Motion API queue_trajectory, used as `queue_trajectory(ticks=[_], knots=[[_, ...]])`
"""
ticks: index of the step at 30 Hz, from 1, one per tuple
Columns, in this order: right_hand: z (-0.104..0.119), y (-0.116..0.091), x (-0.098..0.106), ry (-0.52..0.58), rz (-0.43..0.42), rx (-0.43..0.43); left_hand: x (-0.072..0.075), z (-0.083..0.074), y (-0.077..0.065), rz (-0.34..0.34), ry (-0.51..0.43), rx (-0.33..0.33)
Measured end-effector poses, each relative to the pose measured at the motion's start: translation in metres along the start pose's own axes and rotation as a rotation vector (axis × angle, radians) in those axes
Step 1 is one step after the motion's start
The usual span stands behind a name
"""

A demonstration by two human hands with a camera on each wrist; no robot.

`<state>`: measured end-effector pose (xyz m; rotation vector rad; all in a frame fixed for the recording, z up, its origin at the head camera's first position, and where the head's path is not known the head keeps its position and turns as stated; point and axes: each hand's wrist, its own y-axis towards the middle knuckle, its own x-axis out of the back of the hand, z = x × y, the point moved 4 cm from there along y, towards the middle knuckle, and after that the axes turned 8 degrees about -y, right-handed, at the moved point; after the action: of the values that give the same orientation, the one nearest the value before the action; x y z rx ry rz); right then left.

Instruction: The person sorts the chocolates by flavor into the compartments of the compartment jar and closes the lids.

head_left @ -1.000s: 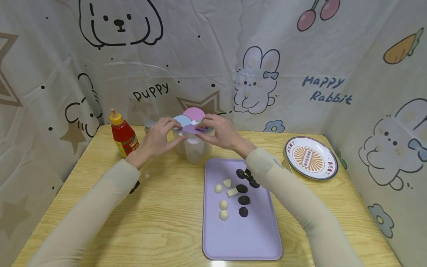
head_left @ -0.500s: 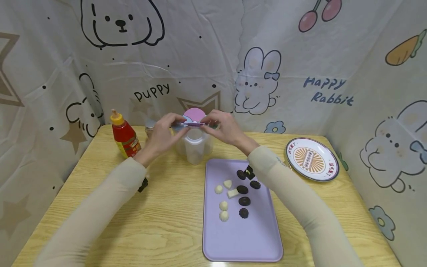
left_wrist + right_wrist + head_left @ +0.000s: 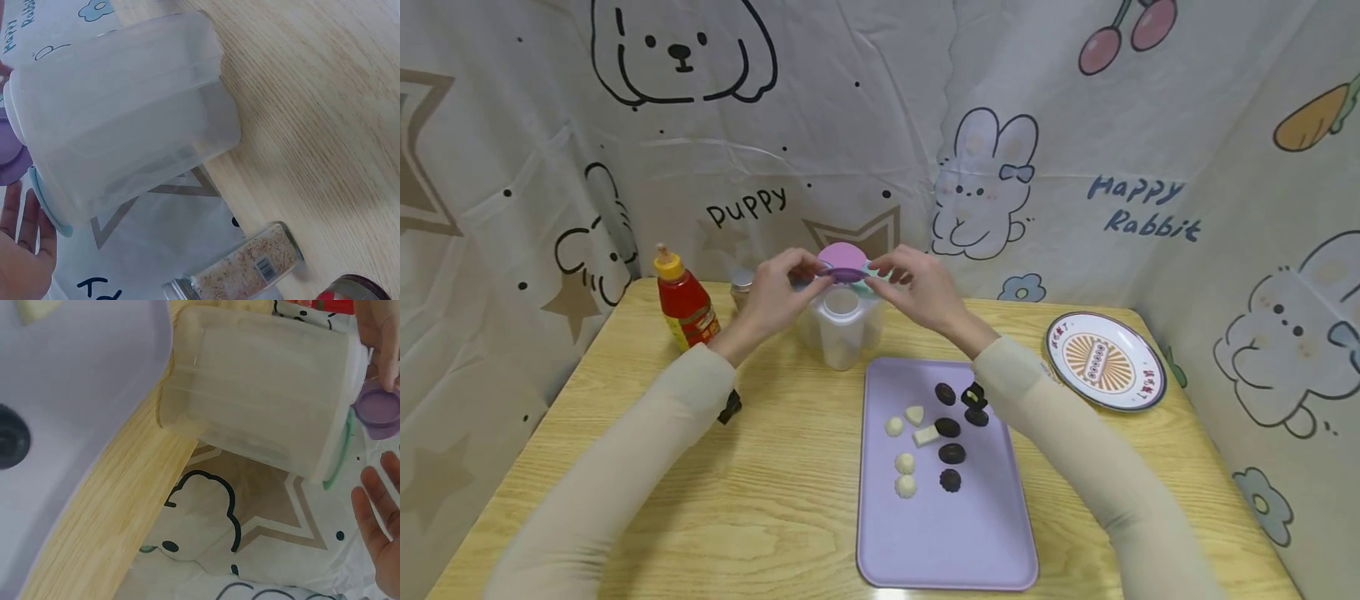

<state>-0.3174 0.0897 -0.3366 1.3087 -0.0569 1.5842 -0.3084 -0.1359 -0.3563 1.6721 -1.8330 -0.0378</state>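
Note:
Near the back of the table stands a translucent container (image 3: 842,329) with petal-shaped coloured lids. Its purple lid (image 3: 844,274) is raised over the front compartment, whose mouth shows below. My left hand (image 3: 782,287) pinches the lid's left edge between thumb and fingers. At the lid's right side, my right hand (image 3: 921,287) has thumb and forefinger parted, with a green lid (image 3: 877,273) showing between them. Pink (image 3: 842,255) is the rear lid. In the right wrist view, the other right fingers (image 3: 372,500) are extended, apart from the purple lid (image 3: 378,412).
A purple tray (image 3: 943,542) with several white and dark moulded pieces lies in front. A red sauce bottle (image 3: 685,304) and a jar (image 3: 741,283) stand left, a patterned plate (image 3: 1105,360) right. A dark object (image 3: 730,407) lies near the left forearm. Fabric hangs behind.
The purple lid has tipped up from lying flat, baring the front compartment. My right fingers have shifted slightly right, away from its edge, while my left hand stays on it.

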Motion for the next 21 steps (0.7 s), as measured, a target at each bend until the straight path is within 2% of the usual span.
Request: queue_trajectory(ticks=[7,21], knots=[[-0.004,-0.043,0.029,-0.093,-0.006,-0.074,0.000,-0.003,0.002,0.006,0.045,0.057],[-0.031,-0.169,0.088,-0.290,-0.009,-0.314,0.000,-0.004,0.002,0.008,0.090,0.073]])
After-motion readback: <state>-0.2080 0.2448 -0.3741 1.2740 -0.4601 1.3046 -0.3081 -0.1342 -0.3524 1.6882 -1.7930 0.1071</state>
